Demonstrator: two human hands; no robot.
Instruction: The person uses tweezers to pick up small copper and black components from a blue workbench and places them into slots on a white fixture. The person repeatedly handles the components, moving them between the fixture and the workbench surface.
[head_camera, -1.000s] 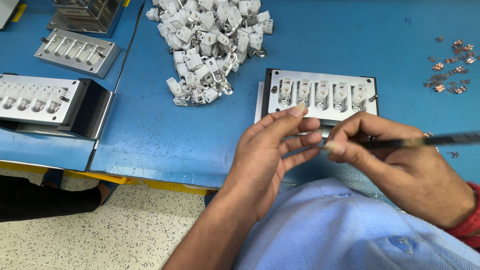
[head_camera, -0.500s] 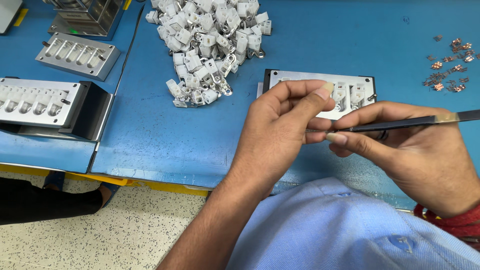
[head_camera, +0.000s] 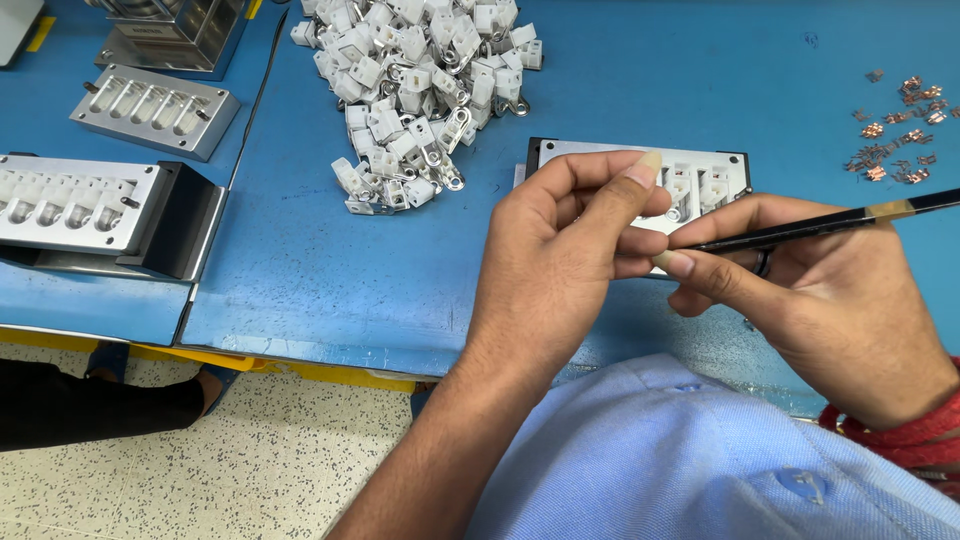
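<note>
You held a thin black tool (head_camera: 800, 228) pinched in your right hand (head_camera: 830, 300), just above the near edge of the blue counter (head_camera: 330, 280). Its long axis ran almost level, rising slightly from the tip at your fingers out past the right edge of view, so the tip pointed left toward your left hand (head_camera: 560, 260). That left hand was curled with thumb and fingertips drawn together against the tool's tip; whether its grip enclosed anything small could not be told. Behind both hands lay a metal fixture plate (head_camera: 690, 175) with white parts seated in its slots. A heap of white plastic parts (head_camera: 420, 80) sat farther back, and small copper pieces (head_camera: 895, 130) were scattered at right.
</note>
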